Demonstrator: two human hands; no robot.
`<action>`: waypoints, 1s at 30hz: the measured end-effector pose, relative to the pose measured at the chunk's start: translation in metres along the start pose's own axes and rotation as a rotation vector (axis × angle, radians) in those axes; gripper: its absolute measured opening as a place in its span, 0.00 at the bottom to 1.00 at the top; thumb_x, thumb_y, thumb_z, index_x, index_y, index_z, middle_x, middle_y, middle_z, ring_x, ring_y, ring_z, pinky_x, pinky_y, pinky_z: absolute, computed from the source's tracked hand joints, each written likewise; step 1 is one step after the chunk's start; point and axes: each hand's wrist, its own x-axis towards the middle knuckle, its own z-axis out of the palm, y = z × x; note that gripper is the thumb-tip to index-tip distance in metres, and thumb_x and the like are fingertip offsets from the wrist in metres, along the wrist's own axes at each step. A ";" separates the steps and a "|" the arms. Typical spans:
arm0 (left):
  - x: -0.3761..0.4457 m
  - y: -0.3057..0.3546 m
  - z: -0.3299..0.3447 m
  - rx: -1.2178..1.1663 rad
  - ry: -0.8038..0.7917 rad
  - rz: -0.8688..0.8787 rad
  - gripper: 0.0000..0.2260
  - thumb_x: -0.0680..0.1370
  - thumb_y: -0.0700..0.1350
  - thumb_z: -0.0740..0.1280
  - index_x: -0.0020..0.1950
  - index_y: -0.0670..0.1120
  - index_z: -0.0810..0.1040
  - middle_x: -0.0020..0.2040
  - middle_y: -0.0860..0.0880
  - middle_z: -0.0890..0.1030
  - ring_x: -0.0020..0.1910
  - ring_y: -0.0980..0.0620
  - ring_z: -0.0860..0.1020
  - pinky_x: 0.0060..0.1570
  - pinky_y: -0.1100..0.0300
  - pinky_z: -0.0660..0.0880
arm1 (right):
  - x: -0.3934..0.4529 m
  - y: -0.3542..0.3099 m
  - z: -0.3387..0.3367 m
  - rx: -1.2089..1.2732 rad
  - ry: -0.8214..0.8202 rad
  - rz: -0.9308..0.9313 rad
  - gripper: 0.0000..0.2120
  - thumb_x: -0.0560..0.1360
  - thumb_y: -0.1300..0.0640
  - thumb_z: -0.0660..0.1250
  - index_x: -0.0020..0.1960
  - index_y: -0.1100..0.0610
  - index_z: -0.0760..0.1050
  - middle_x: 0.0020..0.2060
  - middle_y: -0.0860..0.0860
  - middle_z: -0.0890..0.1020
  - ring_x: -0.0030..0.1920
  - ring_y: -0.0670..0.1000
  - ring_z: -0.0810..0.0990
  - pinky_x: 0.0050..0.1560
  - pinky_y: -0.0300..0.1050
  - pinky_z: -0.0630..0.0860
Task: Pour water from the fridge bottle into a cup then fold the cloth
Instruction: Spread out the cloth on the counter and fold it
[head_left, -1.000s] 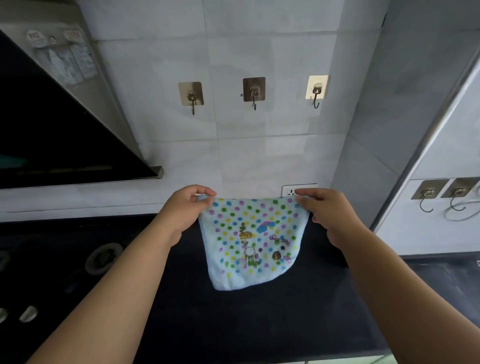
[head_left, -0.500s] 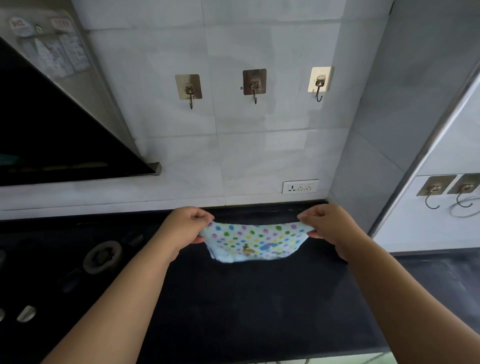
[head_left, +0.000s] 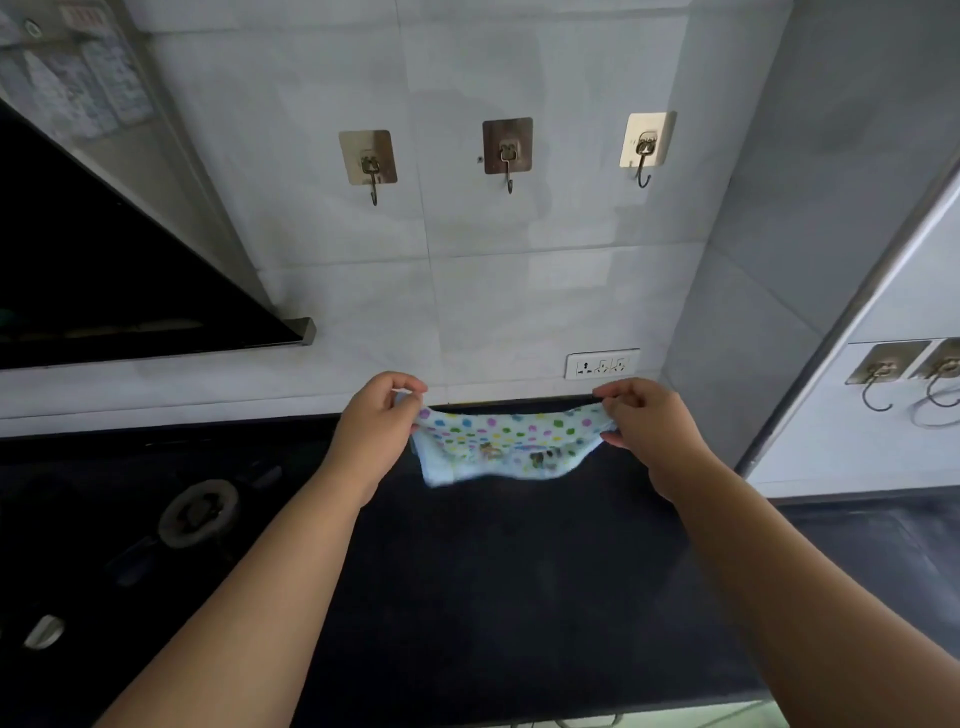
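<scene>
Both hands pinch the cloth (head_left: 506, 441) by its top corners: the left hand (head_left: 375, 428) has thumb and fingers closed on the left corner, the right hand (head_left: 648, 426) has them closed on the right corner. Between the two grips the top edge sags slightly, and the cloth, pale blue with coloured dots and small printed figures, hangs in a loose curve. Its lower edge lies at or just above the counter (head_left: 498, 597); whether it touches cannot be told. The dark counter spreads below and toward the person, under both forearms. Left of the left hand, a burner (head_left: 197, 513) sits in the stove top, with a knob (head_left: 44, 631) nearer the person. Just above the right hand, a socket (head_left: 601, 365) is set in the tiled wall (head_left: 519, 291). Higher up, three hooks (head_left: 508, 153) are stuck to the tiles in a row.
</scene>
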 end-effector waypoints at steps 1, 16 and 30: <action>-0.002 -0.003 0.001 -0.003 -0.004 0.011 0.07 0.84 0.44 0.65 0.51 0.52 0.82 0.54 0.44 0.82 0.52 0.53 0.84 0.59 0.48 0.82 | 0.000 0.003 0.000 0.029 0.012 0.011 0.11 0.81 0.63 0.65 0.49 0.52 0.84 0.49 0.53 0.83 0.52 0.52 0.84 0.49 0.49 0.86; -0.117 -0.198 0.051 0.522 -0.399 -0.405 0.07 0.82 0.45 0.66 0.49 0.55 0.82 0.51 0.58 0.83 0.48 0.62 0.81 0.45 0.65 0.76 | -0.073 0.210 0.023 -0.441 -0.323 0.546 0.07 0.75 0.66 0.69 0.50 0.56 0.79 0.49 0.54 0.82 0.45 0.53 0.84 0.44 0.50 0.87; -0.110 -0.194 0.051 0.349 -0.339 -0.263 0.10 0.81 0.41 0.67 0.46 0.55 0.84 0.54 0.55 0.81 0.49 0.58 0.84 0.49 0.60 0.80 | -0.104 0.210 -0.004 -0.475 -0.104 0.149 0.13 0.74 0.68 0.67 0.39 0.51 0.80 0.41 0.49 0.80 0.41 0.47 0.79 0.37 0.34 0.75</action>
